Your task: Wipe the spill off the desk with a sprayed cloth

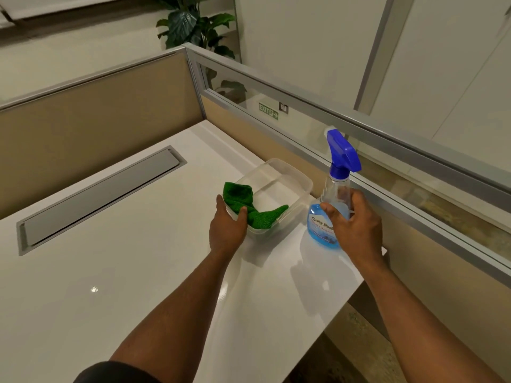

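Hands ready the cleaning: left hand (227, 228) pinches green cloth (249, 205) at tub (293, 175) rim; at three o'clock, right hand (355, 219) wraps spray bottle (336, 189), steadying it to spray.

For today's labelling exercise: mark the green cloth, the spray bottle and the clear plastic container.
green cloth (240, 197): head view, on its bunched upper fold.
spray bottle (344, 154): head view, on the blue trigger head.
clear plastic container (290, 174): head view, on its far rim.

One green cloth (243, 205), one clear tub (287, 178), one spray bottle (336, 189) (blue-capped), two hands, one bench (110, 272).
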Demonstrator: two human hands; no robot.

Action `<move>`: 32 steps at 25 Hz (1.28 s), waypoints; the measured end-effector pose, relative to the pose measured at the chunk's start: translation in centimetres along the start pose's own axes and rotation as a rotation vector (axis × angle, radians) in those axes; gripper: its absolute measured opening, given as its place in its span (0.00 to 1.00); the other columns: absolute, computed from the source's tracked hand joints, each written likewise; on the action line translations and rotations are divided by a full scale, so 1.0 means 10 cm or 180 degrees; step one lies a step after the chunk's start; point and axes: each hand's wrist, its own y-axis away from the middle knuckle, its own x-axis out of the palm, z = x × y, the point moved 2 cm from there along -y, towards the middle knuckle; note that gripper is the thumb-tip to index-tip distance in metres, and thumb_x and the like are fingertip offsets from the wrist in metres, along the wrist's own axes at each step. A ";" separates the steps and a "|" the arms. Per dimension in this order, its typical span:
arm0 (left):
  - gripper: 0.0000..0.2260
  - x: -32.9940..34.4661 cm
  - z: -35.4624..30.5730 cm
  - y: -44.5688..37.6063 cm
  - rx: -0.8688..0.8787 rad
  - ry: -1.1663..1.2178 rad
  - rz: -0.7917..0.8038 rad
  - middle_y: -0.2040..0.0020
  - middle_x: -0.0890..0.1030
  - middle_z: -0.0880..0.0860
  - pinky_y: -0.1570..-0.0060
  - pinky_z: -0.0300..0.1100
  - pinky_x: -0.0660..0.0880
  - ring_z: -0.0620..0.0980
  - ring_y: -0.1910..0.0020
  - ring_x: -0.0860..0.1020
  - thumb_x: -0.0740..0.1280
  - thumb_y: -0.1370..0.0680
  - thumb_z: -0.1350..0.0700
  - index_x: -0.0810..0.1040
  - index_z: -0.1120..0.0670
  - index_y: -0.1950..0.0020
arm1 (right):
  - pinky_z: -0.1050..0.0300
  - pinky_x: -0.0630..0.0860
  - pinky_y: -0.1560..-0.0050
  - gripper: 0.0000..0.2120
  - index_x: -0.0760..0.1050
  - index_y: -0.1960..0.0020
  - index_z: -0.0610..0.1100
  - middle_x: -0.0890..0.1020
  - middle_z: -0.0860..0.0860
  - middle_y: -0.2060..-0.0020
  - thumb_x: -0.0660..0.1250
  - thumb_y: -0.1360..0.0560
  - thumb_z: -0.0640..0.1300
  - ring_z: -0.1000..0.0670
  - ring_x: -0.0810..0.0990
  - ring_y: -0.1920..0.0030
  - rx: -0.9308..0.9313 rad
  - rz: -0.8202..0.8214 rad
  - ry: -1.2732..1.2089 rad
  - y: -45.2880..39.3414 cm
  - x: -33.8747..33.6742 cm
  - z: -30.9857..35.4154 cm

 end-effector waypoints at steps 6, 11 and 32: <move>0.34 0.02 -0.01 0.00 0.0029 -0.0065 0.0023 0.29 0.74 0.55 0.37 0.51 0.73 0.59 0.33 0.75 0.62 0.20 0.44 0.50 0.53 0.19 | 0.47 0.84 0.58 0.27 0.72 0.40 0.44 0.82 0.47 0.47 0.68 0.29 0.63 0.48 0.84 0.53 -0.0638 -0.0557 -0.0265 -0.26 -0.36 0.81; 0.34 0.03 -0.04 0.00 -0.0031 -0.0169 0.0071 0.26 0.71 0.54 0.37 0.55 0.74 0.59 0.32 0.74 0.60 0.20 0.42 0.47 0.50 0.19 | 0.56 0.81 0.60 0.23 0.73 0.44 0.44 0.81 0.51 0.52 0.69 0.28 0.61 0.53 0.82 0.57 -0.0771 -0.0802 -0.0275 -0.71 0.02 1.22; 0.33 0.01 -0.05 0.05 0.0084 -0.0161 0.0023 0.22 0.65 0.54 0.32 0.58 0.70 0.59 0.28 0.69 0.55 0.19 0.39 0.47 0.50 0.19 | 0.45 0.80 0.43 0.38 0.62 0.28 0.45 0.74 0.43 0.36 0.69 0.30 0.64 0.45 0.75 0.37 0.0071 -0.0204 0.0134 -0.67 0.81 0.48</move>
